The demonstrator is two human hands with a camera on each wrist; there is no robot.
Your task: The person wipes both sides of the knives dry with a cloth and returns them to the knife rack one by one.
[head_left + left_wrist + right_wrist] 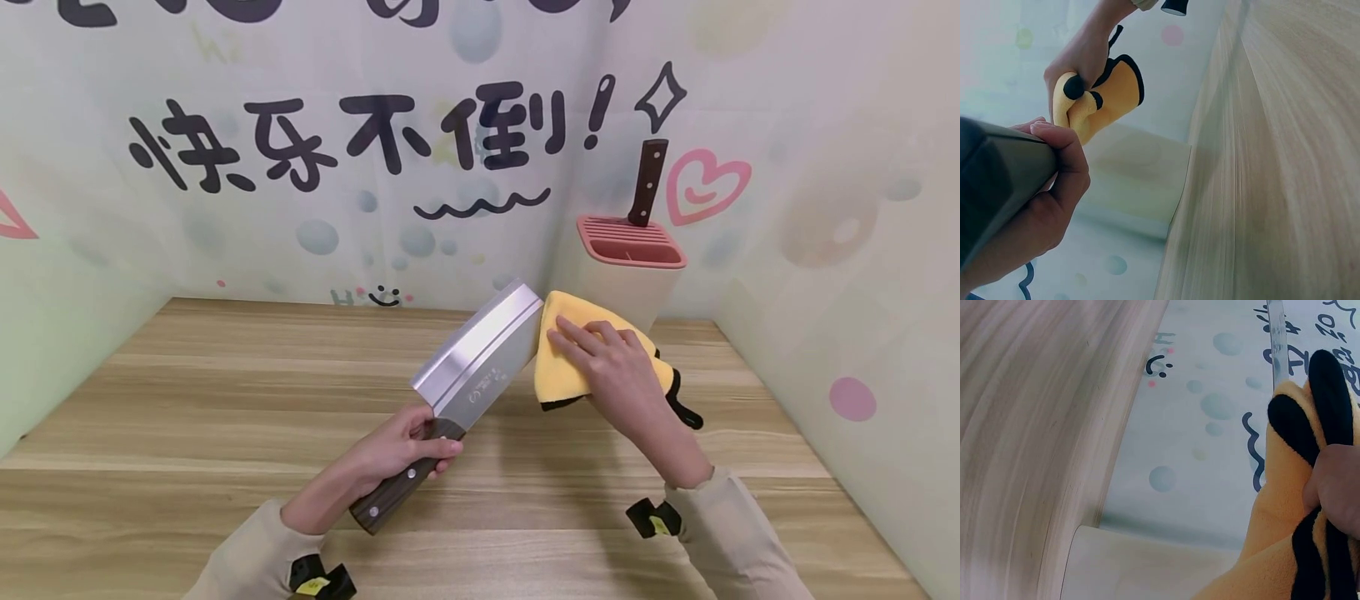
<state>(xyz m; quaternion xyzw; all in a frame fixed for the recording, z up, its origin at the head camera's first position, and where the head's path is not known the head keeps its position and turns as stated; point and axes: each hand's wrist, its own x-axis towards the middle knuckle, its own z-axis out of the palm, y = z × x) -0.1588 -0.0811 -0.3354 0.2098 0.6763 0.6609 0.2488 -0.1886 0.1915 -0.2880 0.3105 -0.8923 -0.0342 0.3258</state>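
My left hand (397, 454) grips the dark riveted handle of a cleaver (480, 371), raised above the table. Its broad steel blade slants up and to the right. In the left wrist view the handle end (1004, 169) comes close to the camera, fingers wrapped round it. A yellow cloth (558, 358) with black edging is held by my right hand (618, 375) at the blade's far end. The right wrist view shows the cloth (1266, 512) folded and bunched, with the thumb pressed against it. Cloth and fingers hide whether it touches the blade there.
Behind the cloth stands a cream knife block (615, 287) with a pink slotted top, near the back wall. One brown-handled knife (648, 182) stands upright in it. The wooden table (187, 417) meets walls at back, left and right.
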